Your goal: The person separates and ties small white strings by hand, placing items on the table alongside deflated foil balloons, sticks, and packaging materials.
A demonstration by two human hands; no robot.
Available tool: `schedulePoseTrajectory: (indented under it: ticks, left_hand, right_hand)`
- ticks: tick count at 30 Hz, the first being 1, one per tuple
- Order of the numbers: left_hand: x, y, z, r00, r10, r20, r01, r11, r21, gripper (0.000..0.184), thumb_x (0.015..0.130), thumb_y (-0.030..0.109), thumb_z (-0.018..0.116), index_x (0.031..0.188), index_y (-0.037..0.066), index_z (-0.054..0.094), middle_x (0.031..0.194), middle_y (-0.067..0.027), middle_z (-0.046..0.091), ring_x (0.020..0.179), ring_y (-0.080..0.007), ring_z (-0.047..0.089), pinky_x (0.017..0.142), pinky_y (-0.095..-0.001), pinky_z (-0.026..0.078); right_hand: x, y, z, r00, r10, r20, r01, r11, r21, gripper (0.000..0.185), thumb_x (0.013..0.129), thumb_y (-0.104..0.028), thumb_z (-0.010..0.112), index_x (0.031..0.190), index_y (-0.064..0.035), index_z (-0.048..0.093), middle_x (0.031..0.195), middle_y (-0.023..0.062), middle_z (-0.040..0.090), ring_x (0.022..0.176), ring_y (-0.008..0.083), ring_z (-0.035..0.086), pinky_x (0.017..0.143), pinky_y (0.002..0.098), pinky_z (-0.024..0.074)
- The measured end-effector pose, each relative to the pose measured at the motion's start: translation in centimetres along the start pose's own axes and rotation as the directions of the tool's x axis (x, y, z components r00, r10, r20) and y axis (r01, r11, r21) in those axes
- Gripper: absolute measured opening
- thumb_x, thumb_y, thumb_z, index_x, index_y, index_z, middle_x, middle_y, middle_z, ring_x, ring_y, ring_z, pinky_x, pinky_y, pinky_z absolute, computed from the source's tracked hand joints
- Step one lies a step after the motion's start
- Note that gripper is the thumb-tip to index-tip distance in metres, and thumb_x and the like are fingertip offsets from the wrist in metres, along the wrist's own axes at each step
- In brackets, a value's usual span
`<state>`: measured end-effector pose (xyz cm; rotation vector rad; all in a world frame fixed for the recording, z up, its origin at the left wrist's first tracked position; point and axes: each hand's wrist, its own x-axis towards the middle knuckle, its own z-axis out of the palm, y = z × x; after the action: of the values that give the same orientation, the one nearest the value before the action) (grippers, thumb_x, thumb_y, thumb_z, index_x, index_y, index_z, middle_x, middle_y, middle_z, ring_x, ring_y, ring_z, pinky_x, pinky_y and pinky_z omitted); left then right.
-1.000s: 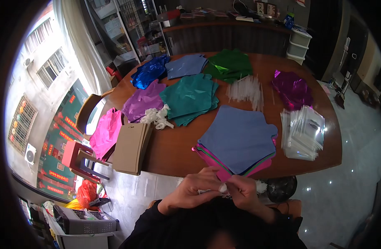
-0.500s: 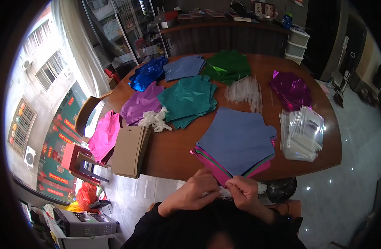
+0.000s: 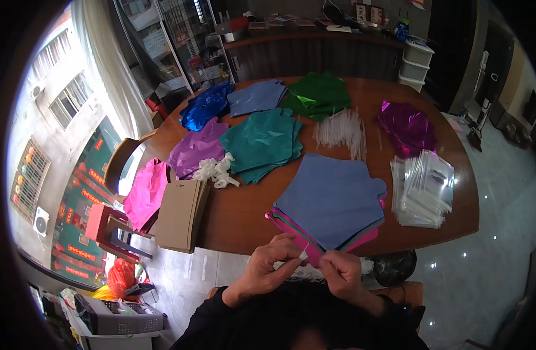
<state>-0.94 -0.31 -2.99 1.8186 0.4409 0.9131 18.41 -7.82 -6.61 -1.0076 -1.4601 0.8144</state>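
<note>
A stack of layered foil-like sheets [image 3: 332, 195] lies at the table's near edge, dusty blue on top, with pink and green edges showing beneath. One corner points at me. My left hand [image 3: 272, 263] is closed in a pinch on a small white piece [image 3: 303, 255], from which a thin white strand seems to rise; its exact kind is unclear. Beside it, my right hand [image 3: 341, 272] is curled shut at the stack's near corner. Whatever its fingers grip is hidden.
On the wooden table [image 3: 244, 224] lie teal sheets [image 3: 262, 137], a white tangled bundle [image 3: 216, 171], brown cardboard [image 3: 179, 213], thin clear sticks [image 3: 343, 134] and clear plastic sleeves [image 3: 423, 189]. Purple foil [image 3: 407, 129], green foil [image 3: 317, 96] and pink foil [image 3: 145, 195] sit around them.
My left hand has turned and its fingers have risen, bringing the small white piece into sight. My right hand stays by the stack's corner. The view has shifted slightly.
</note>
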Motion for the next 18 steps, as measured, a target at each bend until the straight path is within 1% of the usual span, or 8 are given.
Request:
schedulePoseTrajectory:
  ticks: [3,4,8,9,13,14,18]
  left_hand:
    - [0.1,0.3,-0.2,0.998,-0.005,0.069,0.002,0.999,0.042,0.011,0.085,-0.006,0.06,0.091,0.002,0.066,0.089,-0.0051,0.066,0.083,-0.0208,0.057,0.112,-0.0459,0.035]
    - [0.1,0.3,-0.1,0.998,-0.005,0.07,0.003,0.999,0.039,0.011,0.085,-0.006,0.06,0.091,0.002,0.066,0.089,-0.0051,0.066,0.083,-0.0208,0.057,0.112,-0.0459,0.035]
    - [0.3,0.7,0.3,0.99,0.015,0.137,-0.036,0.988,0.153,0.011,0.086,-0.005,0.062,0.092,0.003,0.066,0.089,-0.0055,0.064,0.082,-0.0203,0.056,0.112,-0.0461,0.036]
    - [0.3,0.6,0.3,0.99,0.016,0.14,-0.038,0.988,0.15,0.011,0.086,-0.005,0.062,0.092,0.003,0.066,0.089,-0.0055,0.064,0.082,-0.0203,0.056,0.112,-0.0461,0.036]
    - [-0.1,0.6,0.4,0.982,0.024,0.188,-0.056,0.985,0.165,0.011,0.088,-0.004,0.062,0.094,0.004,0.067,0.09,-0.0048,0.064,0.083,-0.0206,0.056,0.112,-0.0463,0.035]
    - [-0.2,0.5,0.4,0.982,0.025,0.19,-0.056,0.985,0.164,0.011,0.088,-0.004,0.062,0.094,0.004,0.067,0.09,-0.0048,0.064,0.083,-0.0206,0.056,0.112,-0.0463,0.035]
    - [-0.5,0.6,0.4,0.978,-0.013,0.209,0.01,1.0,0.014,0.012,0.089,-0.004,0.062,0.098,0.003,0.067,0.092,-0.0056,0.063,0.086,-0.0208,0.056,0.105,-0.0421,0.04]
  right_hand:
    - [-0.3,0.2,0.0,0.987,0.024,-0.159,-0.025,1.0,-0.003,0.009,0.088,0.004,0.061,0.094,0.0006,0.068,0.076,0.004,0.059,0.059,0.0139,0.046,0.055,0.0269,0.0363]
    - [-0.3,0.0,0.0,0.987,0.026,-0.159,-0.027,1.0,-0.005,0.009,0.088,0.004,0.061,0.094,0.0006,0.068,0.076,0.004,0.059,0.059,0.0139,0.046,0.055,0.0269,0.0363]
    - [0.5,-1.8,0.2,0.978,-0.173,-0.115,0.157,0.977,-0.142,0.008,0.091,0.001,0.062,0.097,0.0001,0.066,0.082,0.0047,0.059,0.063,0.0137,0.046,0.058,0.0259,0.0377]
    - [0.5,-1.7,0.1,0.978,-0.172,-0.118,0.155,0.977,-0.145,0.008,0.091,0.001,0.062,0.097,0.0001,0.066,0.082,0.0047,0.059,0.063,0.0137,0.046,0.058,0.0259,0.0377]
    - [0.3,-0.8,0.1,0.99,-0.142,-0.023,0.141,0.989,-0.041,0.008,0.092,-0.001,0.066,0.1,-0.0027,0.065,0.082,0.004,0.06,0.064,0.0135,0.047,0.058,0.0251,0.0392]
    - [0.2,-0.8,0.1,0.99,-0.142,-0.024,0.141,0.989,-0.041,0.008,0.092,-0.001,0.066,0.1,-0.0027,0.065,0.082,0.004,0.06,0.064,0.0135,0.047,0.058,0.0251,0.0392]
    - [-0.1,-0.8,-0.1,0.998,0.026,0.052,-0.035,0.982,0.184,0.008,0.09,-0.006,0.068,0.096,-0.0022,0.063,0.084,0.0039,0.059,0.065,0.0133,0.046,0.061,0.0258,0.0391]
